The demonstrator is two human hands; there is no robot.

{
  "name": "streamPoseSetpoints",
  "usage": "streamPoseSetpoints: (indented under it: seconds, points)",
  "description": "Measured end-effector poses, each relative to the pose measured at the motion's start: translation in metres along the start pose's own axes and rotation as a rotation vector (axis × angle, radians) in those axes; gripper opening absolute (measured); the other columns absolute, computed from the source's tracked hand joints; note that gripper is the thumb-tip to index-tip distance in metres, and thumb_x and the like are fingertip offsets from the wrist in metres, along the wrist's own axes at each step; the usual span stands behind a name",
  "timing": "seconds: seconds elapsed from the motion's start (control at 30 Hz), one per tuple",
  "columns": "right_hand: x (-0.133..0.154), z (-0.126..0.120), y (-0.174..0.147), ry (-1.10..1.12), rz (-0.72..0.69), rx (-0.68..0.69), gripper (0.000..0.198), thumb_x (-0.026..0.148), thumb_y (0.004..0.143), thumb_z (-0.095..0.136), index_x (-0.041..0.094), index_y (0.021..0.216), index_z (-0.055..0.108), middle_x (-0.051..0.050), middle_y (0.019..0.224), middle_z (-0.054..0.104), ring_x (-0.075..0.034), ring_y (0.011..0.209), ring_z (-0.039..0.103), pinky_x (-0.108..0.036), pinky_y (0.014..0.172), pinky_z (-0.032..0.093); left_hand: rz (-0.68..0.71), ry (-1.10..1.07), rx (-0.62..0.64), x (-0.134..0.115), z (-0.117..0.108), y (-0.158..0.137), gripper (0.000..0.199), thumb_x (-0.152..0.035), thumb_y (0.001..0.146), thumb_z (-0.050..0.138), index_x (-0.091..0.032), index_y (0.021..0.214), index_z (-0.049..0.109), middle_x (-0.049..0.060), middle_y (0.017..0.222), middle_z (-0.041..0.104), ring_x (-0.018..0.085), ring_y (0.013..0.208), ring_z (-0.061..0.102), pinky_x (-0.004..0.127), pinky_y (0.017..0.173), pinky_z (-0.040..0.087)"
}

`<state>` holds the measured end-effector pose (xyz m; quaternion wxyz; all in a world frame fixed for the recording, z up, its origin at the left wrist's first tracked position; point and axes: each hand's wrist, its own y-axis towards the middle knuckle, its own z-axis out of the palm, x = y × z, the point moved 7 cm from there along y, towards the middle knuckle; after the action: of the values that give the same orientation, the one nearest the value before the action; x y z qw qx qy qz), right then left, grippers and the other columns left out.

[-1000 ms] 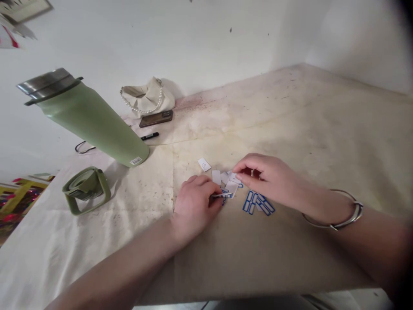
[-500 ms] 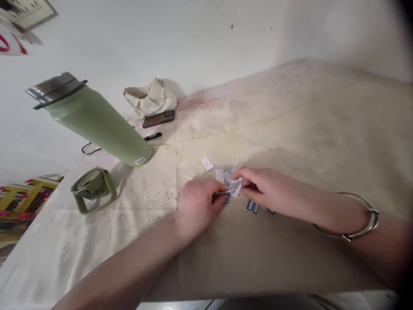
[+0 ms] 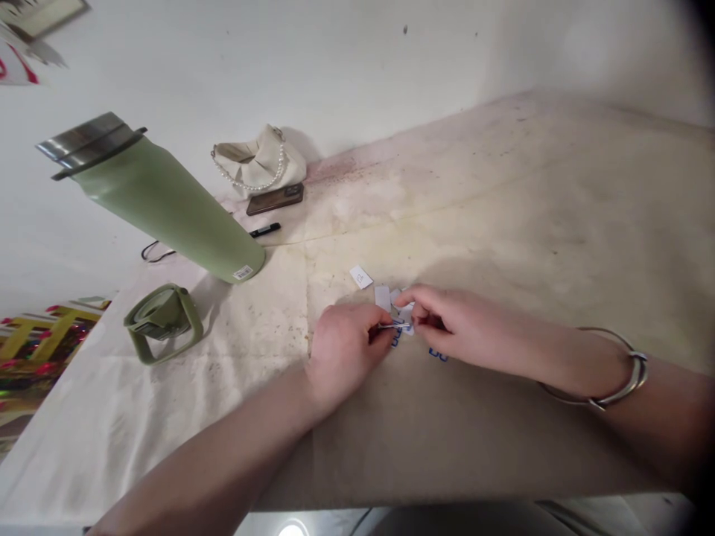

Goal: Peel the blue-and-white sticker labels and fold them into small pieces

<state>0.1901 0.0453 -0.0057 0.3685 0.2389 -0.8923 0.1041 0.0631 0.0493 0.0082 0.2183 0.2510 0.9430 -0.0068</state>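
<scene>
My left hand (image 3: 347, 344) is closed, pinching a thin white paper slip (image 3: 395, 325) that shows edge-on. A small blue bit, which looks like part of a paper clip, shows at the slip's right end. My right hand (image 3: 441, 316) is at that end with its fingers curled in a pinch; what lies between the fingertips is hidden. Just beyond the hands are several white paper slips, one of them (image 3: 383, 298) blank. Another small slip (image 3: 360, 277) with a printed mark lies farther off. Blue paper clips (image 3: 439, 354) rest on the cloth beneath my right hand.
A tall green bottle (image 3: 173, 205) with a steel top stands to the left, near a green handled lid (image 3: 164, 320). Behind are a cream bag (image 3: 260, 160) with a pearl chain, a phone (image 3: 275, 199) and a black pen (image 3: 265, 230). A pale cloth (image 3: 503, 201) covers the table.
My right fingertips have moved slightly left, to the end of the slip in my left hand. The view has shifted a little; my left hand keeps its pinch.
</scene>
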Motion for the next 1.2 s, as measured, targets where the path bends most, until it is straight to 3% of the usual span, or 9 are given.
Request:
streamPoseSetpoints:
  seconds: [0.2,0.33,0.5,0.77,0.93,1.07,1.2]
  points:
    - [0.002,0.001,0.002,-0.067,-0.025,0.000,0.004,0.025,0.079,0.057,0.022,0.080,0.055,0.003,0.069,0.057,-0.011,0.059,0.050,-0.024,0.052,0.034,-0.022,-0.098,-0.032,0.000,-0.003,0.000,0.006,-0.021,0.074,0.062,-0.020,0.070,0.067,-0.001,0.062,0.063,0.012,0.058,0.053,0.025,0.056,0.033]
    - [0.005,-0.005,0.003,-0.108,-0.025,-0.041,0.016,0.023,0.083,0.050,0.020,0.067,0.049,0.003,0.062,0.052,-0.011,0.056,0.046,-0.025,0.052,0.032,-0.075,-0.315,-0.044,0.004,-0.002,-0.004,0.007,-0.025,0.077,0.061,-0.020,0.077,0.066,0.000,0.066,0.063,0.012,0.060,0.054,0.023,0.056,0.037]
    - [-0.002,-0.012,0.002,0.004,0.073,-0.054,0.021,0.031,0.081,0.053,0.020,0.064,0.047,0.005,0.056,0.046,-0.009,0.050,0.041,-0.023,0.046,0.028,-0.193,-0.740,-0.036,0.014,0.006,-0.008,0.014,-0.032,0.080,0.061,-0.018,0.084,0.063,0.000,0.068,0.061,0.011,0.061,0.053,0.021,0.054,0.039]
    - [-0.002,-0.014,-0.001,0.293,0.217,0.049,0.013,0.028,0.080,0.050,0.020,0.074,0.059,0.003,0.060,0.055,-0.010,0.051,0.050,-0.022,0.046,0.035,-0.244,-1.120,-0.129,0.021,0.006,-0.006,0.011,-0.027,0.075,0.069,-0.017,0.077,0.064,0.000,0.070,0.062,0.009,0.065,0.054,0.021,0.062,0.043]
    - [0.001,-0.027,-0.002,0.272,0.216,-0.021,0.015,0.029,0.080,0.050,0.020,0.072,0.058,0.002,0.060,0.056,-0.011,0.053,0.051,-0.023,0.047,0.035,-0.354,-1.372,-0.143,0.023,0.009,-0.005,0.010,-0.023,0.075,0.068,-0.016,0.073,0.061,-0.003,0.059,0.057,0.006,0.056,0.049,0.019,0.058,0.039]
    - [0.003,-0.042,-0.005,0.277,0.159,-0.123,0.021,0.031,0.082,0.048,0.020,0.065,0.050,0.003,0.056,0.048,-0.010,0.051,0.044,-0.023,0.047,0.033,-0.454,-1.430,-0.140,0.026,0.012,-0.005,0.013,-0.024,0.073,0.068,-0.016,0.071,0.058,-0.004,0.052,0.056,0.006,0.050,0.048,0.018,0.053,0.036]
    - [0.005,-0.044,-0.006,0.353,0.137,-0.120,0.022,0.032,0.083,0.048,0.020,0.065,0.049,0.003,0.055,0.047,-0.009,0.050,0.043,-0.022,0.046,0.033,-0.491,-1.422,-0.144,0.028,0.012,-0.006,0.015,-0.025,0.071,0.069,-0.016,0.072,0.057,-0.003,0.051,0.056,0.007,0.049,0.048,0.018,0.052,0.036]
